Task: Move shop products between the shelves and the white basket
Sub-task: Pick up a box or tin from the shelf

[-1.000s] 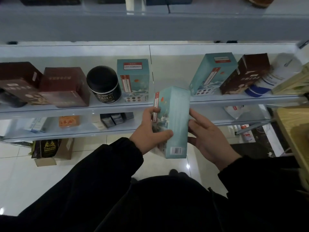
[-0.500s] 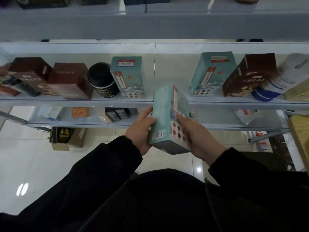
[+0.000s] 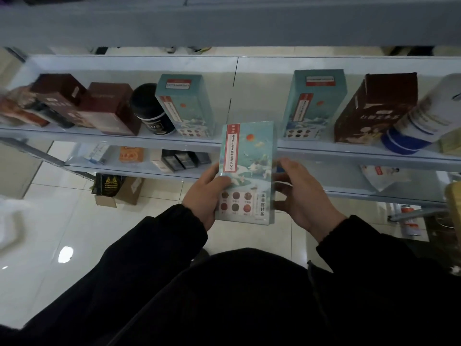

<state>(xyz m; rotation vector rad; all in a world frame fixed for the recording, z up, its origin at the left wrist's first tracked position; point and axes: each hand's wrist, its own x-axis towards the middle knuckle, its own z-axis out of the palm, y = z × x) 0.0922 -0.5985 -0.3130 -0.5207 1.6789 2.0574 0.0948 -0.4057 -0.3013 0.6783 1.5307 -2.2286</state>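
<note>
Shelf (image 3: 252, 106): bare gap beside upright teal box (image 3: 184, 106), probably the slot.
Left hand (image 3: 202, 196): grips held box (image 3: 249, 166), left edge.
Right hand (image 3: 299, 196): grips right edge, steadying.

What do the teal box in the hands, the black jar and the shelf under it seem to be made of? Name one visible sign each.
The teal box: printed cardboard, sharp folded edges; perhaps film-wrapped, given a sheen. The black jar: likely glossy plastic, soft highlights; glass is possible. The shelf: smooth pale board, faintly reflective; painted metal or laminate, cannot tell.
</note>
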